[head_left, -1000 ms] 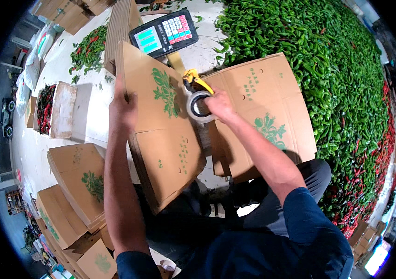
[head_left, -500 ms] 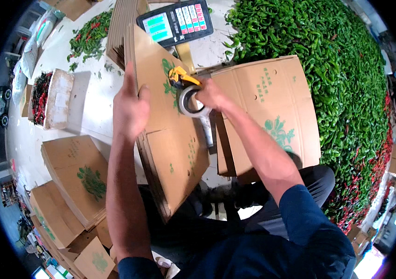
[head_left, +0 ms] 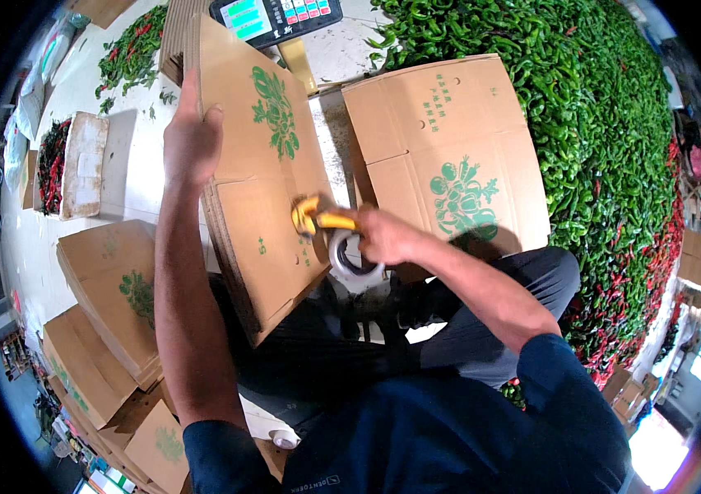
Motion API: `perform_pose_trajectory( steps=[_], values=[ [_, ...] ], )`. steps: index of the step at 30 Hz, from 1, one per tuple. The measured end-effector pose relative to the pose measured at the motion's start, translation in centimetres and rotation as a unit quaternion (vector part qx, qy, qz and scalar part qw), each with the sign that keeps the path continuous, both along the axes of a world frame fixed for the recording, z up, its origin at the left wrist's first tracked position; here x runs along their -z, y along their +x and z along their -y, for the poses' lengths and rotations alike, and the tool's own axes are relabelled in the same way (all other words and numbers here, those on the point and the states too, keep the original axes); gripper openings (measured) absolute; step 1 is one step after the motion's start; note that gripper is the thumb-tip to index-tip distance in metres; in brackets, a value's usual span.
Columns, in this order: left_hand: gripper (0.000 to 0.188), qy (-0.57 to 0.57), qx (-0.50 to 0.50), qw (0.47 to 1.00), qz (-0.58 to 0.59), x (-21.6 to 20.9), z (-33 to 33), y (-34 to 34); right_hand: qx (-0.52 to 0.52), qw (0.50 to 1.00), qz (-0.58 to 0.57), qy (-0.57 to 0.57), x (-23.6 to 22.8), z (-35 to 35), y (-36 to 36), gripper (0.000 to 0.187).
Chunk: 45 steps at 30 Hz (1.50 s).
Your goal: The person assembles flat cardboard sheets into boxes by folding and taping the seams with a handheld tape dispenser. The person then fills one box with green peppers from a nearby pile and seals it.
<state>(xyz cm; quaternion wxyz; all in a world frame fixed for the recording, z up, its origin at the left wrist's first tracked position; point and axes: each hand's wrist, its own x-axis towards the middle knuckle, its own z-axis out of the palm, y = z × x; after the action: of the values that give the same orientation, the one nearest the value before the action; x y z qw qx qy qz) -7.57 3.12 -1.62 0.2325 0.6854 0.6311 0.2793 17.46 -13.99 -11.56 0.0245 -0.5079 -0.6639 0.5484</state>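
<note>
My left hand (head_left: 193,148) grips the left edge of several flattened cardboard boxes (head_left: 239,136), which lean tilted in front of me with a green vegetable print facing right. In my right hand (head_left: 390,237) is a yellow-handled tape dispenser (head_left: 330,217) with a roll of tape (head_left: 354,257) hanging below the handle. The dispenser's blurred head is over the lower part of the front sheet; whether it touches the cardboard I cannot tell. To the right of it stands another cardboard box (head_left: 392,119) with the same green print.
Green peppers (head_left: 564,115) form a large heap on the right, mixed with red ones at its edge. A scale's keypad and display (head_left: 276,20) stand at the back. On the left are a white crate (head_left: 85,169) of dark red peppers and more folded cardboard (head_left: 95,354).
My right hand has brought the tape dispenser down along the cardboard toward me. My left hand keeps its hold on the boxes. The whole view has shifted somewhat.
</note>
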Motion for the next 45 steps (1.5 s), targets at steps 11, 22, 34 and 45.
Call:
perform_pose_trajectory(
  steps=[11, 22, 34, 45],
  values=[
    [0.06, 0.024, 0.019, 0.989, 0.144, -0.6, 0.4, 2.0, -0.302, 0.949, 0.093, 0.01, 0.0, -12.8, -1.2, 0.049],
    [0.06, -0.027, -0.027, 0.978, 0.203, 0.3, -0.7, 1.9, -0.314, 0.936, 0.158, -0.013, 1.9, -6.3, -0.9, 0.043],
    [0.075, -0.059, 0.0, 0.984, 0.169, -2.2, 1.0, 5.2, -0.169, 0.949, -0.248, -0.092, -15.6, 0.0, -0.6, 0.111],
    [0.061, -0.058, 0.006, 0.982, 0.182, -1.6, 0.5, 4.5, 0.187, 0.952, 0.234, 0.067, -17.6, 8.3, 19.2, 0.085]
  ],
)
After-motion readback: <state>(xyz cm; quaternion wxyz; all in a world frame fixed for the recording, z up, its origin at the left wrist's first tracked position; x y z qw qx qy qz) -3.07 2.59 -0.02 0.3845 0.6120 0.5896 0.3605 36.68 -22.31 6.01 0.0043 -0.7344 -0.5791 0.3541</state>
